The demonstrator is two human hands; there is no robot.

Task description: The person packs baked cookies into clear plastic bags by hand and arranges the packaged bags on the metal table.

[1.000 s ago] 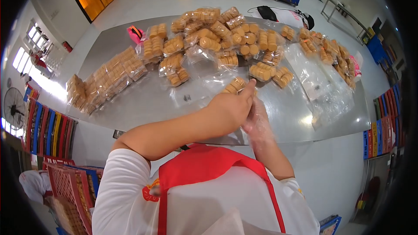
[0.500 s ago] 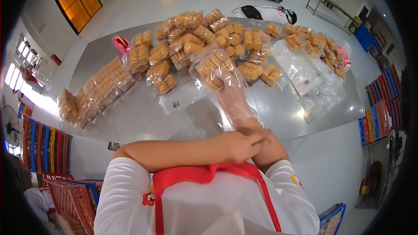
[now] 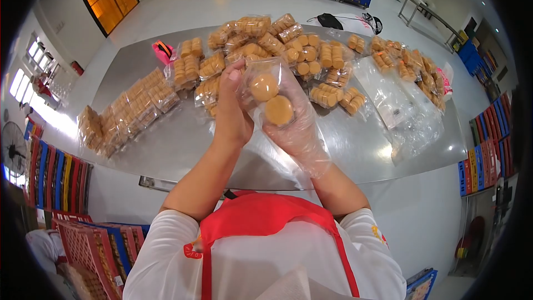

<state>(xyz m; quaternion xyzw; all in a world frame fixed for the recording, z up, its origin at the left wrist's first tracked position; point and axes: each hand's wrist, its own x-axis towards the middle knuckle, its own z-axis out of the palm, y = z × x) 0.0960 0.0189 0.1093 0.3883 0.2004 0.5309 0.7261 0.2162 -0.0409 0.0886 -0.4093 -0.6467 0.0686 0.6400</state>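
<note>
Between my two hands is a clear plastic bag of round golden biscuits (image 3: 272,99), raised above the steel table with two biscuit faces showing at the near end. My right hand (image 3: 300,133), in a clear plastic glove, wraps round the bag's right side and underside. Bare and on the other side, my left hand (image 3: 230,103) grips the bag's left edge, its thumb up near the top; its other fingers are partly hidden. Behind the hands lies a heap of similar bagged biscuits (image 3: 255,25).
A row of packed biscuits (image 3: 130,105) lies on the table (image 3: 366,161) at left. Flat clear bags (image 3: 383,94) spread at right, beside more packs (image 3: 427,75). A pink item (image 3: 162,51) rests at the back left. Stacked crates (image 3: 61,175) stand at the left.
My right hand has lifted the bag off the heap and turned its end toward me. My left hand has moved from my right forearm to the bag's left side.
</note>
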